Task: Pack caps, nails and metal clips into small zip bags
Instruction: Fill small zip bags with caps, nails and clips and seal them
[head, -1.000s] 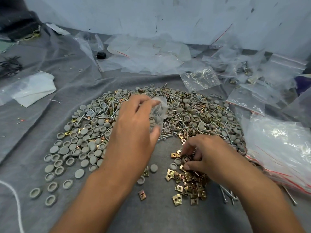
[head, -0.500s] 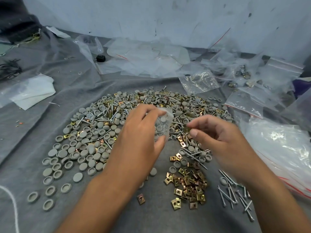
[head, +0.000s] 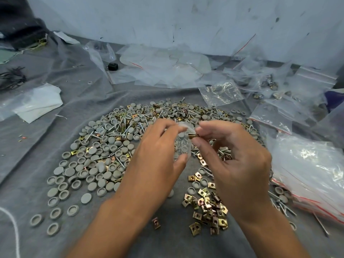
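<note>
— Since a moment ago, what moved?
— Right hand [head: 236,164] came up from the clips [head: 206,207] on the cloth [head: 130,239] and now meets the left hand [head: 158,157] above the pile.
— And the fingers?
— Left fingers pinch a small clear bag [head: 183,144] with grey caps inside; right thumb and forefinger pinch one brass clip [head: 193,135] at the bag's mouth.
— Around them?
— Grey caps [head: 89,170] lie left, nails [head: 283,207] right, just beside a stack of bags [head: 312,175].
</note>
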`<state>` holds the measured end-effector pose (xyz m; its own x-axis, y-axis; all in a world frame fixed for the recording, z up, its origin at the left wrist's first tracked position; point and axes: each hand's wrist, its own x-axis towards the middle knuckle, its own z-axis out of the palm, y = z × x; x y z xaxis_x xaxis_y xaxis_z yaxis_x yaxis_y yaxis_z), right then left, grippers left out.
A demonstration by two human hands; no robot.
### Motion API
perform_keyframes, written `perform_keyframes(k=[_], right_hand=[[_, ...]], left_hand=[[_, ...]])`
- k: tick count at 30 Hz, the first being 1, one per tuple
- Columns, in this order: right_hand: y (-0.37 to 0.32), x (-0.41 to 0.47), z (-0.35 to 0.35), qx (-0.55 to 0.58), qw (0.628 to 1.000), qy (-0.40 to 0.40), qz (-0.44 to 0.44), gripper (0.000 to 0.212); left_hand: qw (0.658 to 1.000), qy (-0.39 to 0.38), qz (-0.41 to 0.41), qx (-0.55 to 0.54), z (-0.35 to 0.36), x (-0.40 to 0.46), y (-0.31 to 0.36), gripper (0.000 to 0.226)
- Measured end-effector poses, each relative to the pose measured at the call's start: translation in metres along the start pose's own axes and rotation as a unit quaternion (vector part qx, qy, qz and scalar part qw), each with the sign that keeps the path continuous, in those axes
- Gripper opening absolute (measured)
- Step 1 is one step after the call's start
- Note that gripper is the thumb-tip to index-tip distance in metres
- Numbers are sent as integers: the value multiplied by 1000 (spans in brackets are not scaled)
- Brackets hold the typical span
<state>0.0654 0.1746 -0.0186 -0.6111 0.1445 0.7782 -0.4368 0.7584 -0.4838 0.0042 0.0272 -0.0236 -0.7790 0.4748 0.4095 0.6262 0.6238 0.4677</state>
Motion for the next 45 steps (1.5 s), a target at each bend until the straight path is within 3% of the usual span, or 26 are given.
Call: perform_keyframes(k=[4,7,8,11,13,18,22,26,29,32,34,37,45], right_hand=[[-1,1,3,-35,998,-61,0,29],[5,3,-4,-39,994,-68,71,20],[8,3,-6,-56,987,-104,109,20],[19,-6,-5,-157,906,-325,223,21],[22,-12,-1,-205,860,-402,239,22],[17,-9,3,-240,849,-414,226,12],[20,-7,5,-204,838,-427,273,9],[25,-2,-5,-89,871,-341,342,17],[28,6,-16,39,894,-251,370,11],[24,13,-20,214,872,-173,405,8],[19,13,-18,271,858,-148,410,12],[10,13,-12,313,860,-126,382,10],[1,7,-1,285,919,-70,264,12]], left_hand=[[1000,2,3,-2,0,1,1,53],[1000,9,-6,0,-1,1,-2,55],[1000,12,-7,-2,-1,1,-2,54],[1000,11,-8,3,-1,1,-2,54],[1000,9,-7,7,-1,1,-1,55],[1000,9,-7,2,-3,0,-1,54],[1000,6,-11,2,-5,0,0,55],[1000,3,-12,0,-6,0,1,55],[1000,2,-12,1,-7,0,1,56],[1000,2,-13,-1,-7,0,2,54],[1000,0,-11,-1,-6,0,2,53],[1000,-1,-9,2,-5,0,2,55],[1000,-1,-7,2,-6,1,3,56]])
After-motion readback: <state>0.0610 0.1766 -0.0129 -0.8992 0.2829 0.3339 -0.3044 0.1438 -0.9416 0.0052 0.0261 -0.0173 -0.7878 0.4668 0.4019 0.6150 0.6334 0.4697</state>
